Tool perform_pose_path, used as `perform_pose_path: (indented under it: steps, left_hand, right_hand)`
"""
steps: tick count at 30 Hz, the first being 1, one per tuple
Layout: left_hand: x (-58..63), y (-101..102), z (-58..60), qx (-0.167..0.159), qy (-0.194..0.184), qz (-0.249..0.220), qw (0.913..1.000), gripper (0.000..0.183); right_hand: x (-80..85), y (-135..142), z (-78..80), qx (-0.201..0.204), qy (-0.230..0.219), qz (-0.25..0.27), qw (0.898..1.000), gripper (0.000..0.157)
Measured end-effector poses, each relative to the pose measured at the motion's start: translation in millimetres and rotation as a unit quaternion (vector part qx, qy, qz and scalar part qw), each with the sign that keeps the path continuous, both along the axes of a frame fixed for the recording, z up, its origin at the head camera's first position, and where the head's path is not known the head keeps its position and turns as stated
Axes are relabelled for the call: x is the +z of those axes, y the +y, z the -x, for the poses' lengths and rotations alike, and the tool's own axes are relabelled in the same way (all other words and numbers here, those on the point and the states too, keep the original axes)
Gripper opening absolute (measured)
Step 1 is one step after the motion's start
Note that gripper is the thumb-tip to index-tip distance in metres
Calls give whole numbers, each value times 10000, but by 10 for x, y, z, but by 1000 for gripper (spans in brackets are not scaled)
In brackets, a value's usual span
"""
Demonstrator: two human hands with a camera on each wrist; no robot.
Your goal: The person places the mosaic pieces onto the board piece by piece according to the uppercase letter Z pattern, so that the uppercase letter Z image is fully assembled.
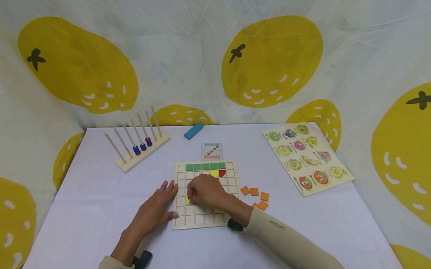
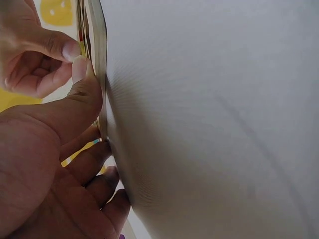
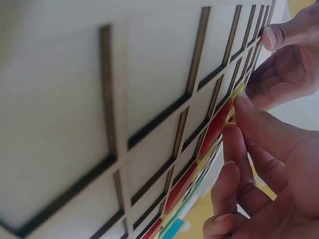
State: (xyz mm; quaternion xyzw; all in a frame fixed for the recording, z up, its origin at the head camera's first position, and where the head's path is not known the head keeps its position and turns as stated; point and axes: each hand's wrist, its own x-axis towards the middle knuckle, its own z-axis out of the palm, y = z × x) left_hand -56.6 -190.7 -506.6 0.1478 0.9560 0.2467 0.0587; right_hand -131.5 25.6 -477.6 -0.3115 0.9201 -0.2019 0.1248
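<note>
A wooden grid board [image 1: 185, 220] lies flat on the white table. My right hand [image 1: 207, 190] reaches over its middle, thumb and fingertips pinching a yellow tile [image 3: 238, 91] at the grid's left part. The hand covers several cells in the head view; past the fingertips, red pieces [image 3: 215, 127] show in a diagonal row in the right wrist view. Green squares [image 1: 205, 167] line the top row, with a yellow square [image 1: 214, 173] and a red rounded piece [image 1: 222, 173] below. My left hand [image 1: 156, 209] rests at the board's left edge, fingers spread and thumb on the rim.
Several orange squares [image 1: 254, 191] lie right of the board. Behind it are a small pattern card [image 1: 212, 151] and a blue block [image 1: 193, 131]. A peg stand [image 1: 143, 152] with beads stands back left; a fruit puzzle board [image 1: 307, 157] lies at the right.
</note>
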Motion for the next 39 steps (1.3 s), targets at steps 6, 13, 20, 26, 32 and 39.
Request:
perform_pose_path:
  steps: [6, 13, 20, 26, 32, 39]
  left_hand:
    - [-15, 1, -2, -6, 12, 55, 10000, 96]
    - [-13, 16, 4, 60, 13, 93, 9999, 98]
    - [-22, 21, -1, 102, -20, 104, 9999, 100]
    - [-7, 23, -3, 111, -51, 126, 9998, 99]
    - [-25, 19, 6, 111, -38, 190, 9998, 100]
    - [-29, 27, 8, 126, -53, 178, 9997, 100]
  right_hand:
    - [13, 196, 22, -136, -258, 387, 9988, 14]
    - [72, 594, 90, -623, -419, 718, 9946, 16]
    - [114, 1050, 118, -1293, -516, 652, 9881, 19]
    - [82, 1375, 153, -1591, -575, 612, 9837, 21]
    - [36, 1565, 168, -1707, -810, 421, 9811, 25]
    - [-29, 1665, 199, -1607, -1013, 302, 9813, 25]
